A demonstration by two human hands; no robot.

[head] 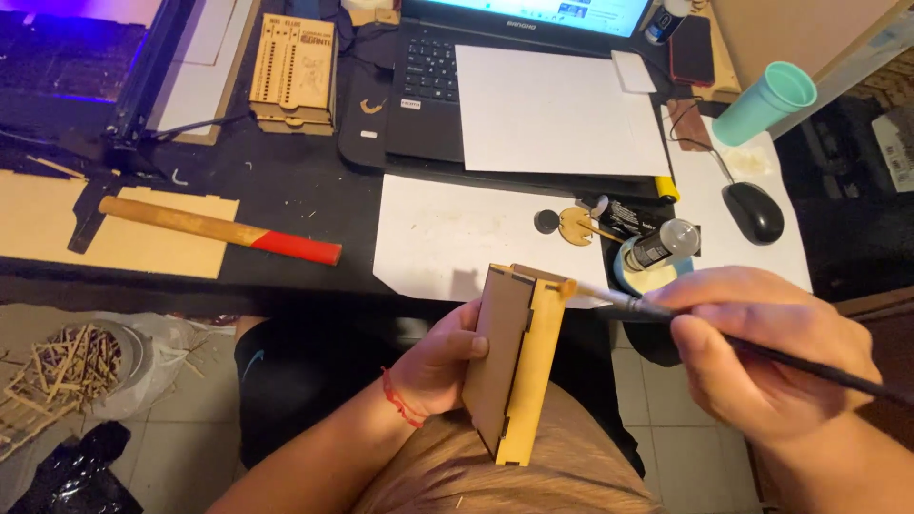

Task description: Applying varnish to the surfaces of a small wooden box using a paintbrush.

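From the head camera we see our left hand (440, 360) holding a small wooden box panel assembly (514, 357) upright over our lap, the fingers wrapped around its left side with the thumb on its brown face. The piece is made of a brown panel joined to a paler yellowish one along a notched edge. Our right hand (766, 352) has its fingers closed around a thin dark paintbrush (666, 314), whose tip touches the top corner of the wooden piece. Just beyond the hands, on the dark bench (286, 190), lies a white sheet (457, 238) carrying a small dark disc (546, 221) and a small wooden cutout (576, 226). Beside them a small bottle (662, 245) lies across a roll of blue tape (657, 276). Farther left a hammer (219, 228) with a red-ended handle rests on a flat wooden board (57, 224). A laptop (447, 86) sits behind, with white paper (562, 109) over its keyboard, and a computer mouse (754, 211) and a mint-green cup (766, 100) are to the right.
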